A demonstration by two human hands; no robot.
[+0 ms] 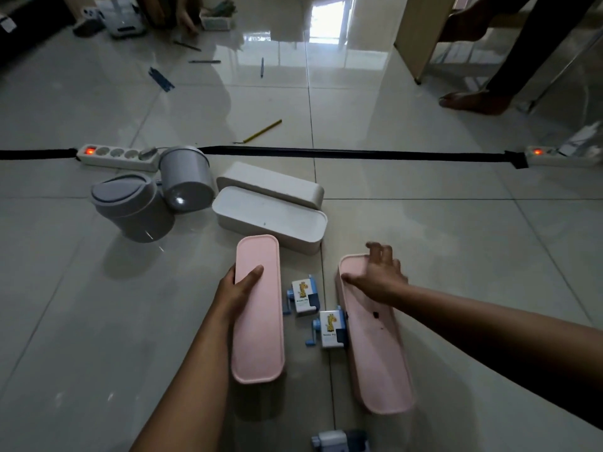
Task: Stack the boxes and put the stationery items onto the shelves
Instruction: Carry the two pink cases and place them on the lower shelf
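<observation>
Glossy tiled floor [424, 239] is seen from above; a black tape line [342, 154] across it is taken as the landmark

Nearer than the tape line, a long pink plastic box with rounded ends [257, 308] is gripped by the left hand [236, 288]: thumb laid across its top face, fingers hidden behind its left side. Whether the box is lifted or resting on the tiles cannot be told

A second long pink plastic box [375, 347] is seen to the right of the first, apart from it. Its far end is touched by the right hand [378, 275], fingers spread and loosely bent, nothing enclosed

Between the two pink boxes, two small blue and white crank pencil sharpeners with a giraffe picture [301, 296] [329, 327] are noted on the floor; the nearer one lies just beside the second pink box. Part of a third blue and white item [339, 440] is cut off at the bottom edge

Just short of the tape line, two long white plastic boxes [270, 220] [270, 184] are lying side by side, touching. Left of them, two grey round lidded bins [133, 207] [186, 177] are seen tilted or tipped against each other. A white power strip with a lit red switch [114, 156] lies at the tape line

Beyond the tape line, a yellow pencil [262, 131] is recorded on the tiles; further off, several dark pens [262, 67]. A person's bare foot [473, 101] is seen at far right
</observation>
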